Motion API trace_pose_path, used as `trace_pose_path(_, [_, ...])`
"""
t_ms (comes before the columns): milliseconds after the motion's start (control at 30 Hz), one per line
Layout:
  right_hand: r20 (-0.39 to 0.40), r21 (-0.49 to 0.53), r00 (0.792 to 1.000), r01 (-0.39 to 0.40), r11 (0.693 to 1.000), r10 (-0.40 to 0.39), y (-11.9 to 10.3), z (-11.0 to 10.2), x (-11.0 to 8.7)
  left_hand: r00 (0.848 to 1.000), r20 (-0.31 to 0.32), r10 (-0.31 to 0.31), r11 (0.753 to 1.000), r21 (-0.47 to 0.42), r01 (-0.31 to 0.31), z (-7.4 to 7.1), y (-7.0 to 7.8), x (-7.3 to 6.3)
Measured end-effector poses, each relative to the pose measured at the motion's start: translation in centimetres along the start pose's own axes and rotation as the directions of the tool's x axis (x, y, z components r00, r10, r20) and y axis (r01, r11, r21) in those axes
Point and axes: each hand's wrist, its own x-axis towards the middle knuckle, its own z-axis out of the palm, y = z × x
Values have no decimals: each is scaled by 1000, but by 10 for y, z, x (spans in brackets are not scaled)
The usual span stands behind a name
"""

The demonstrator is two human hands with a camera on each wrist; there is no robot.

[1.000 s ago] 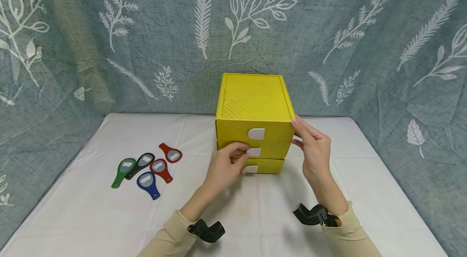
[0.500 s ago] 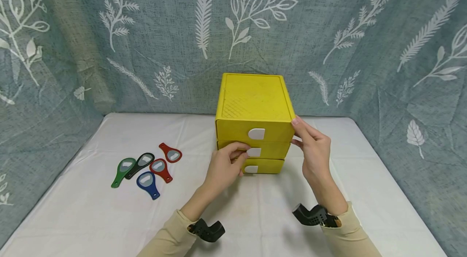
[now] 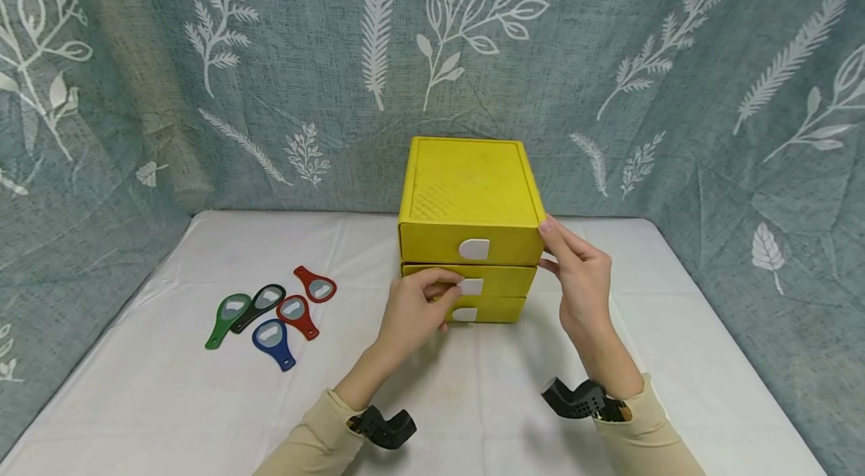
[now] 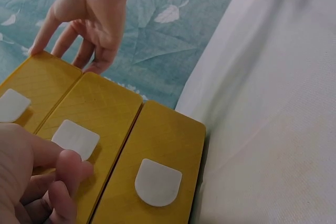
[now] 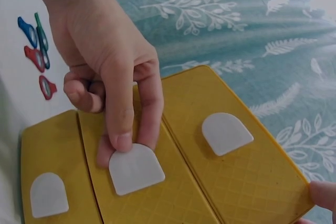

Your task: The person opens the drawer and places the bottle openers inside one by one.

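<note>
A yellow cabinet (image 3: 476, 179) with three stacked drawers stands on the table, each front bearing a white tab. My left hand (image 3: 415, 314) pinches the tab (image 5: 137, 170) of the middle drawer (image 3: 503, 281) between thumb and finger. That drawer's front stands slightly forward of the top one. At the cabinet's right side, my right hand (image 3: 584, 284) presses its fingertips against the upper front corner and the side. The right wrist view shows the left thumb on the tab's rounded edge. What the drawers contain is hidden.
Several bottle openers lie on the white cloth (image 3: 169, 401) left of the cabinet: a green one (image 3: 219, 318), a black one (image 3: 260, 307), a blue one (image 3: 273, 344) and red ones (image 3: 315, 284). A patterned curtain (image 3: 304, 48) hangs behind.
The middle drawer has come slightly forward with my left hand on its tab, and a dark line now shows under the top drawer. My right hand has stayed at the cabinet's side.
</note>
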Motion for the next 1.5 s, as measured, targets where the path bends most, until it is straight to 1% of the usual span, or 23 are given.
trace_pose_path(233, [-2, -2, 1000, 3, 1000, -3, 0, 0, -1, 1000, -2, -8, 1000, -9, 8, 1, 3, -1])
trace_pose_path(400, [3, -7, 1000, 8, 1000, -8, 0, -2, -1, 1000, -2, -13, 1000, 25, 13, 2, 4, -2])
trace_pose_path(533, [17, -4, 1000, 25, 1000, -25, 0, -3, -1, 1000, -5, -1, 999, 54, 2, 3, 6, -2])
trace_pose_path(633, [40, -4, 996, 74, 997, -74, 0, -3, -2, 1000, 1, 19, 996, 83, -19, 3, 7, -3])
trace_pose_path(767, [75, -16, 985, 154, 988, -153, 1, -5, -1, 998, 25, 52, 991, 121, -54, 3, 9, -3])
trace_pose_path(800, [81, -19, 983, 165, 986, -163, 0, -5, -1, 998, 32, 56, 990, 128, -59, 3, 9, -3])
trace_pose_path(933, [119, -58, 979, 172, 983, -164, -2, -10, 3, 997, 55, 59, 986, 154, -67, 1, 11, -3])
trace_pose_path(1000, [145, -76, 976, 172, 982, -160, -3, -13, 5, 996, 56, 67, 982, 173, -75, 1, 12, -3])
trace_pose_path(1100, [175, -87, 971, 178, 980, -160, -5, -16, 7, 993, 49, 108, 968, 221, -116, 1, 12, -3])
trace_pose_path(1200, [186, -87, 967, 195, 977, -176, -6, -17, 8, 988, 36, 153, 953, 261, -157, 1, 10, -3])
trace_pose_path(1267, [188, -91, 963, 213, 973, -193, -7, -17, 8, 985, 26, 172, 951, 257, -172, 1, 9, -2])
trace_pose_path(1367, [192, -94, 959, 232, 968, -211, -6, -16, 8, 983, 20, 180, 957, 227, -180, 1, 8, -3])
trace_pose_path(1500, [219, -114, 951, 247, 962, -219, -6, -15, 9, 981, 38, 190, 962, 191, -194, -2, 5, -6])
